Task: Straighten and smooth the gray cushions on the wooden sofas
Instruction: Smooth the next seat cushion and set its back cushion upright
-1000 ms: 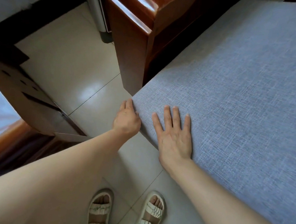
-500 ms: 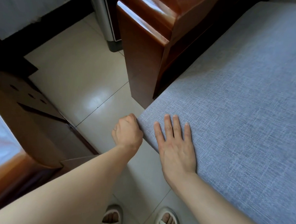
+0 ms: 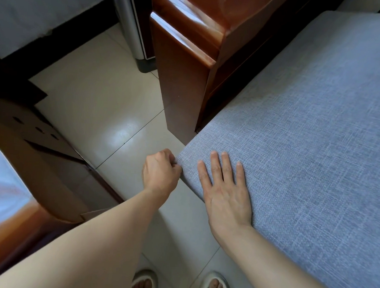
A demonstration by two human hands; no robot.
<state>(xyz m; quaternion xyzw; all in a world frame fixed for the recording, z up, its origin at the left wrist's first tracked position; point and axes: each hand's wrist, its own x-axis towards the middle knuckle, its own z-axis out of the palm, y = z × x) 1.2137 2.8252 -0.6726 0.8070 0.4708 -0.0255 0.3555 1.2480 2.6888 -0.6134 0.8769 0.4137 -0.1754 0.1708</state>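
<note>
A gray woven cushion point(image 3: 306, 132) covers the sofa seat and fills the right half of the view. My left hand point(image 3: 160, 173) is curled at the cushion's near left corner, its fingers pinching the edge of the fabric. Flat on the cushion's top, just inside that corner, lies my right hand point(image 3: 224, 189) with fingers straight and spread. The reddish wooden armrest point(image 3: 189, 62) of the sofa stands behind the corner.
Beige floor tiles point(image 3: 103, 104) lie to the left. A brown cardboard box point(image 3: 32, 148) sits at the left, with another wooden piece point(image 3: 10, 233) below it. A metal pole point(image 3: 133, 30) rises at the back. My sandalled feet point(image 3: 177, 284) stand by the cushion's front edge.
My left hand has gone from fingers laid against the cushion's corner to a curled grip on its edge. My right hand stays flat on top. The view has shifted slightly.
</note>
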